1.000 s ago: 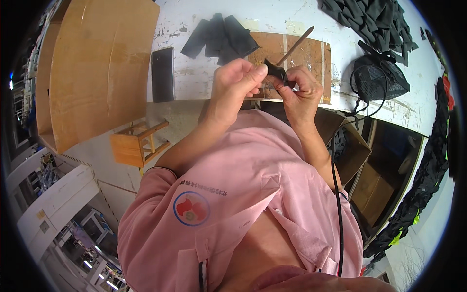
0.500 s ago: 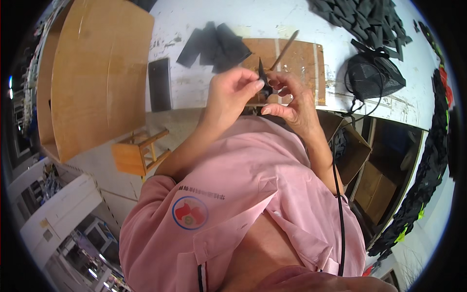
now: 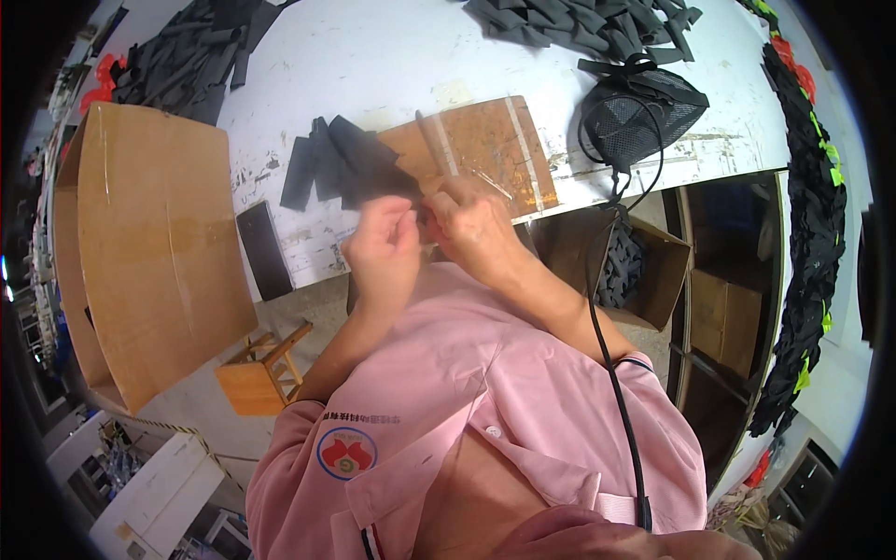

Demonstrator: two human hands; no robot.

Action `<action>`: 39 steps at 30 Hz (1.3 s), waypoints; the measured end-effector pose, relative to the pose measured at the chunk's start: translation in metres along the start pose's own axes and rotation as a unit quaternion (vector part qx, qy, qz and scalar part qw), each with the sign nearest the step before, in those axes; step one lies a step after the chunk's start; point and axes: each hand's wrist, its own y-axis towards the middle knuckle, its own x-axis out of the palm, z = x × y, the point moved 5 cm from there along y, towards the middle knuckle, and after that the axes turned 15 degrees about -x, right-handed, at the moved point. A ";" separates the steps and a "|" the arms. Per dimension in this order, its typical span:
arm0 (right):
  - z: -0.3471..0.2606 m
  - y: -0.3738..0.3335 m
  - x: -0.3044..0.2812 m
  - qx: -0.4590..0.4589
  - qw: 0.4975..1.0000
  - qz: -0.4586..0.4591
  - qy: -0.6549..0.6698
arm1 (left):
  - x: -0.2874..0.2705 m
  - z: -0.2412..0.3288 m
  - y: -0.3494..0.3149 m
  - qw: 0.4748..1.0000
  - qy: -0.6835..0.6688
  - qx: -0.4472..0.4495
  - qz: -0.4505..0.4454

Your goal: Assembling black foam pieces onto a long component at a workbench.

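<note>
My left hand (image 3: 383,247) and my right hand (image 3: 471,224) meet fingertip to fingertip at the near edge of the white table (image 3: 373,65). Between the fingers is pinched a small black piece (image 3: 422,222), mostly hidden by them. Just beyond the hands lies a brown board (image 3: 490,140) with a thin rod-like tool (image 3: 431,140) resting across it. A loose heap of black fabric pieces (image 3: 345,163) sits left of the board, close to my left hand.
A large cardboard box (image 3: 140,243) stands at the left, with a flat black slab (image 3: 261,247) beside it. A black mesh bag (image 3: 644,107) with a cable (image 3: 616,373) lies right of the board. Black strips (image 3: 597,23) are piled at the back. A wooden stool (image 3: 261,373) stands below.
My hands have drawn closer together and nearer my chest. The black piece, clearly seen between them before, is now almost covered by the fingers. The view has tilted so more of the table shows.
</note>
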 end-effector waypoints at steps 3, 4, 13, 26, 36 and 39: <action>0.014 -0.002 0.000 0.061 0.994 0.063 0.063 | 0.003 -0.008 0.013 0.909 -0.285 -0.274 -0.132; 0.016 -0.001 -0.002 0.105 0.984 0.078 0.119 | 0.007 -0.008 0.016 0.850 -0.389 -0.304 -0.182; 0.013 -0.011 0.028 0.365 0.533 0.098 0.757 | 0.001 0.010 0.026 0.971 -0.210 -0.103 -0.053; 0.013 0.006 0.014 0.282 0.625 0.155 0.711 | 0.000 0.048 0.013 0.762 -0.442 -0.231 -0.413; 0.007 0.039 -0.041 0.145 0.898 0.148 0.387 | -0.004 0.055 0.034 0.872 -0.404 -0.131 -0.245; 0.008 0.059 -0.056 0.186 0.831 0.136 0.507 | 0.000 0.077 0.045 0.720 -0.556 -0.189 -0.370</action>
